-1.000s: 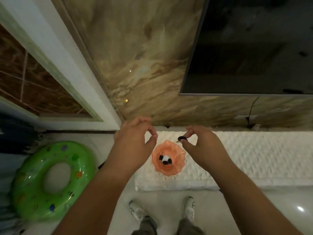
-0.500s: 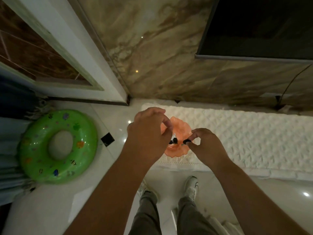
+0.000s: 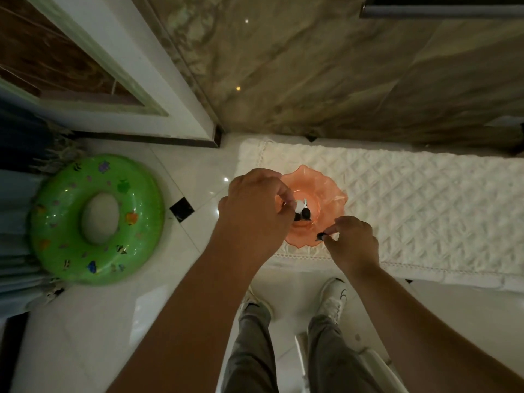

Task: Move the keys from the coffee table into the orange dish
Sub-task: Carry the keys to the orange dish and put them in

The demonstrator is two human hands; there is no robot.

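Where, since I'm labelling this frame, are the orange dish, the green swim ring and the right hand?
orange dish (image 3: 336, 195), head view, right side of its rim
green swim ring (image 3: 56, 217), head view, left side of the tube
right hand (image 3: 354, 243), head view, back of the hand

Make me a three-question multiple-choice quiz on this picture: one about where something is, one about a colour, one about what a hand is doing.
1. Where does the orange dish stand?
A) on the bare floor tiles
B) on the white quilted cloth
C) on a wooden chair

2. What colour is the inflatable ring on the floor?
A) blue
B) red
C) green

3. What is the right hand doing?
A) pinching a small dark object
B) lying flat on the cloth
C) hanging at the person's side

Answers:
1 B, the cloth shows around the dish.
2 C, it is bright green with small prints.
3 A, its fingertips close on the object at the dish's near rim.
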